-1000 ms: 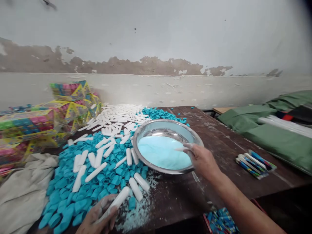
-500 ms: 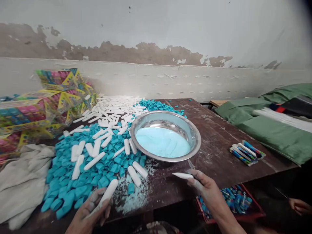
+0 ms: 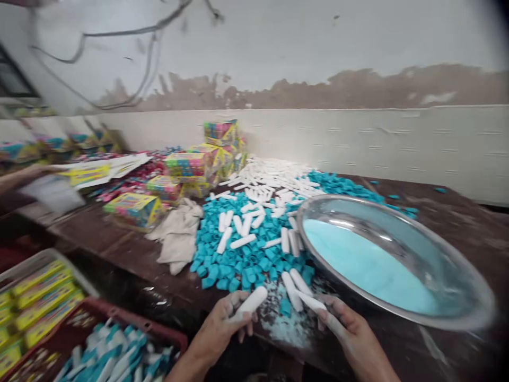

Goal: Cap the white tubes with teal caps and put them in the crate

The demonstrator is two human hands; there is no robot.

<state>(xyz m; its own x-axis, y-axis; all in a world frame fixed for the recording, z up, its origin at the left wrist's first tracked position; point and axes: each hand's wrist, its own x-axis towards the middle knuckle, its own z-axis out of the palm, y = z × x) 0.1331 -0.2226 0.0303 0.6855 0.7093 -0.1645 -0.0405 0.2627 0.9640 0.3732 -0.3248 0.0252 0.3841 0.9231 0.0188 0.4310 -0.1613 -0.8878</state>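
My left hand [image 3: 225, 321] is closed around a white plastic tube [image 3: 255, 300] with a rounded end. To its right, my right hand [image 3: 348, 324] pinches a slimmer white piece with a tapered tip [image 3: 310, 302], pointing left; its exact kind cannot be told. Just beyond the hands, two white tubes [image 3: 292, 291] lie on the table beside a loose teal cap [image 3: 285, 306] and spilled pale-blue powder [image 3: 288, 331]. A steel bowl [image 3: 463, 281] holding light-blue powder [image 3: 369, 262] stands at right. Behind the hands spreads a heap of teal caps [image 3: 226, 268] with white tubes on top.
More white tubes [image 3: 274, 175] lie at the back. Colourful packed boxes [image 3: 186, 164] and a beige cloth [image 3: 177, 233] are left of the caps. Lower left is a red crate [image 3: 139, 321] of blue-and-white tubes. Another person's arm [image 3: 24, 178] reaches in at far left.
The view has swung left, bringing the crates and another person's arm into sight. My hands are closer together, each still holding its white piece.
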